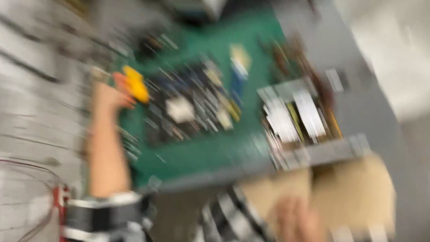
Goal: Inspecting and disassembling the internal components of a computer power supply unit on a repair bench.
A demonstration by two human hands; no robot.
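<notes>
The whole view is smeared by motion, so only the broad layout can be read. The left hand (pixel 109 94) reaches out over the green mat (pixel 205 152) on the counter (pixel 353 105), and a yellow and orange tool (pixel 135 84) sits right at its fingers; they seem curled about its near end, though I cannot tell how firmly. The step looks like taking up or setting down that tool beside the circuit board (pixel 189 109), which lies just beyond the fingers toward the middle of the mat. Whatever move follows calls for a steadier view and a sure grip on the tool. The tool looks short and chunky, bright yellow with an orange end. The right hand (pixel 297 227) rests low against a tan cardboard box (pixel 359 193); whether its fingers are spread or closed is too blurred to say.
</notes>
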